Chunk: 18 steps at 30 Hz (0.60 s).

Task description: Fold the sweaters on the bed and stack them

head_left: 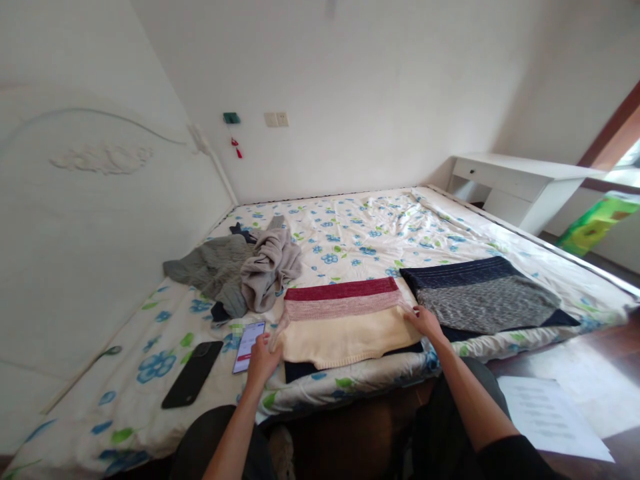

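Head view: left hand point(265, 361) and right hand point(427, 323) pinch opposite sides of the cream-and-red sweater point(346, 335).

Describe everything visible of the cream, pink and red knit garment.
The knit garment lies flat on the floral bedsheet, dark red along its far edge, mottled pink next, then wide cream nearest the person. It looks soft, its near edge uneven. Dark cloth shows beneath that edge. The left hand touches its left side, the right hand its right; grip unclear.
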Tool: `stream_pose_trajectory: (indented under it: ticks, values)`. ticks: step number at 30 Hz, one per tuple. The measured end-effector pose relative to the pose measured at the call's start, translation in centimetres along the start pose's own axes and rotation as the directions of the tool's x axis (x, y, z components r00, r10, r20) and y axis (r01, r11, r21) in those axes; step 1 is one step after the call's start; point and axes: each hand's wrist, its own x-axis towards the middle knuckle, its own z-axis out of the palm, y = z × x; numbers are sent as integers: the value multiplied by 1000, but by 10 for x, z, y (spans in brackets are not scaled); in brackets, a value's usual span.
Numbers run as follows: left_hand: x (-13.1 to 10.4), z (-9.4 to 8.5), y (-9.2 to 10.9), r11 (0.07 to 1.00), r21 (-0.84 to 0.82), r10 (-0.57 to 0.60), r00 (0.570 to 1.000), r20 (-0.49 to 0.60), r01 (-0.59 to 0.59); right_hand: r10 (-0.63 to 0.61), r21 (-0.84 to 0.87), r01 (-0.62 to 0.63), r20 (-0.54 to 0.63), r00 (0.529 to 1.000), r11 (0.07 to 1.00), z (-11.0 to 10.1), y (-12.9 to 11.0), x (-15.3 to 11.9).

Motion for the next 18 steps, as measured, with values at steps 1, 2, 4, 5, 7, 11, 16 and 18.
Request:
stream_pose_trajectory:
  ticks: [1, 2, 4, 5, 7, 11, 16, 18]
  values:
    - [6, -2, 3, 999, 43, 12, 999, -36, -11, -14, -3, 14, -3, 1000, 1000, 0, -2, 1]
    - [11, -3, 8, 998, 69, 7, 999, -46, -4, -24, -4, 24, -1, 1000, 1000, -1, -5, 2]
    - [19, -3, 18, 995, 100, -22, 1000, 12, 21, -36, 2, 36, 6, 999, 999, -1, -10, 5]
    - [21, -3, 23, 993, 114, -39, 998, 56, 33, -39, 9, 38, 7, 999, 999, -1, -12, 7]
    - [25, -1, 31, 990, 123, -82, 988, 130, 66, -52, 18, 52, 7, 999, 999, -2, -15, 10]
    - [29, -3, 33, 992, 38, -127, 976, 174, 122, -78, 32, 78, -6, 997, 996, -7, -16, 20]
    - [30, -8, 16, 973, -157, -100, 923, 373, 169, -7, 60, 7, -6, 1000, 998, -9, -16, 27]
    - [30, -7, 10, 976, -137, -102, 908, 407, 171, 28, 10, -28, 42, 999, 1000, -7, -15, 26]
